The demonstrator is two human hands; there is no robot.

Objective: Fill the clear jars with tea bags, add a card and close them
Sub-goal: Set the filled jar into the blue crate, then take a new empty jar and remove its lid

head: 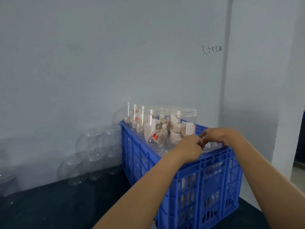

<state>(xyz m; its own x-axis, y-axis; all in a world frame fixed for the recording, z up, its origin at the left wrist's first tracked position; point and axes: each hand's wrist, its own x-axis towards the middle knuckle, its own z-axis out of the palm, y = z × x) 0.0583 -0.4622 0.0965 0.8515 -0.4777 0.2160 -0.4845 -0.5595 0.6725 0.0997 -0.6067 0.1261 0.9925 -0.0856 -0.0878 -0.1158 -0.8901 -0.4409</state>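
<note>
Hands (202,142) hiding whatever they hold, crate (206,182) contents obscured by slats, leftmost jar (6,184) cropped

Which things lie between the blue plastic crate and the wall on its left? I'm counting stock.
In the head view, empty clear plastic jars with lids stand stacked there, beside the blue plastic crate.
</note>
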